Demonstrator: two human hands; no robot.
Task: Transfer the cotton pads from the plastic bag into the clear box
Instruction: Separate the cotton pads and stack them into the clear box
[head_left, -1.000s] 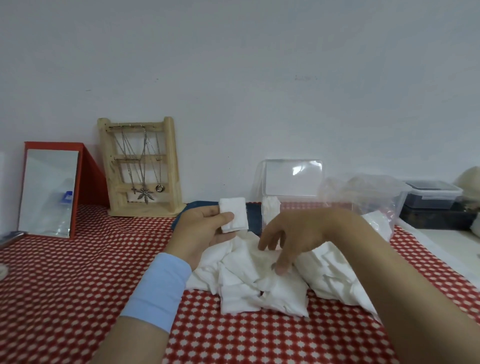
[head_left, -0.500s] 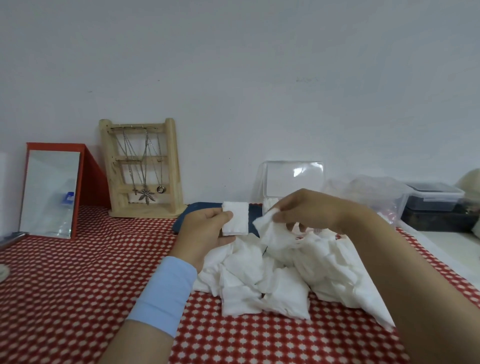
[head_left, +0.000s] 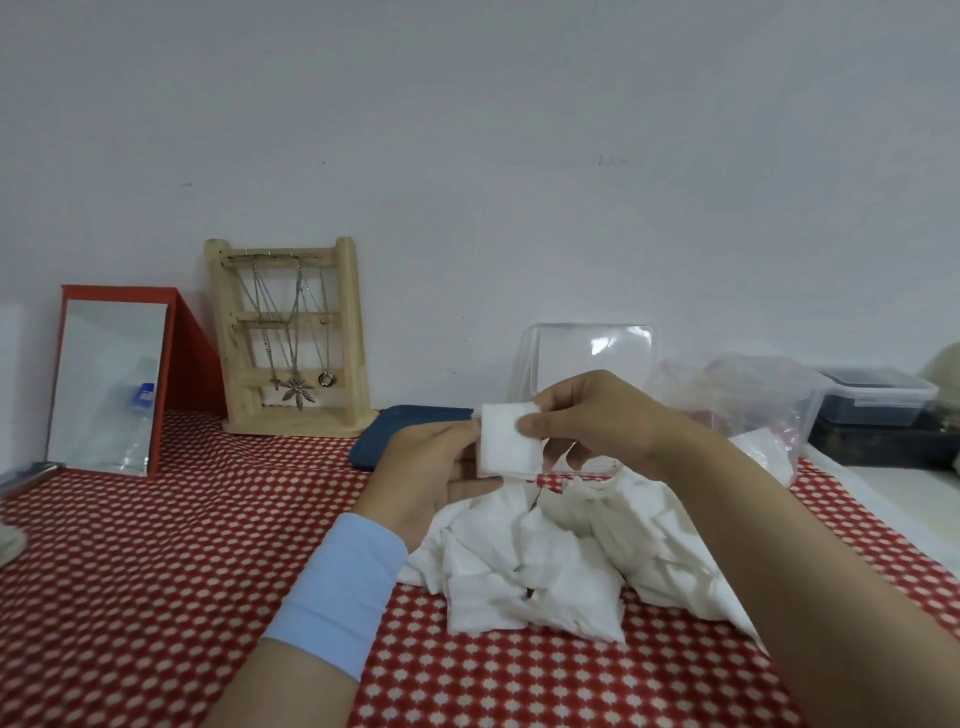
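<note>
A small stack of white square cotton pads (head_left: 506, 441) is held up between both hands above the table. My left hand (head_left: 431, 473) grips its left edge and my right hand (head_left: 592, 415) pinches its right edge. Below them a loose heap of cotton pads (head_left: 545, 566) lies on the red-checked tablecloth. The clear box (head_left: 592, 353) stands behind my right hand, its lid upright; its inside is mostly hidden. The crumpled clear plastic bag (head_left: 737, 395) lies to the right of the box, with some pads at its mouth.
A wooden jewellery stand (head_left: 291, 338) with necklaces and a red-framed mirror (head_left: 111, 384) stand at the back left. A dark blue case (head_left: 410, 428) lies behind my left hand. Dark lidded containers (head_left: 878, 410) sit at the far right, past the table's right edge.
My right hand lifted a pad from the heap and brought it against the pads in my left hand. Both hands now hold the stack together.
</note>
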